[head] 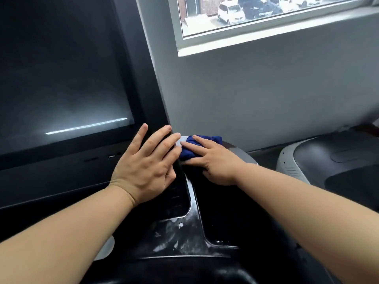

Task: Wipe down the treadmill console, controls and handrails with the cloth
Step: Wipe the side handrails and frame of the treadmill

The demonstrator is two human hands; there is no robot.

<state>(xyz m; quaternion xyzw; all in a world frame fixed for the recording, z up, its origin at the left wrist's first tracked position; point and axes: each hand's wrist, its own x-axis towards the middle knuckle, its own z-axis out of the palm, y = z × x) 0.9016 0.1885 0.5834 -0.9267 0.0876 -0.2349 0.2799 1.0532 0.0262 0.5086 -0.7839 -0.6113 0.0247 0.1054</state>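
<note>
A bunched blue cloth is lying on the console, just right of the screen. The right hand is pressing it with straight, close-set fingers. The left hand is resting between cloth and screen, fingers spread.

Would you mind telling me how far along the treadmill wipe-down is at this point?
Done: nothing reads as clearly finished; the screen looks hazy. In hand: the right hand presses the blue cloth onto the right edge of the console, while the left hand rests flat beside it. Left: white smears on the silver trim below.
</note>
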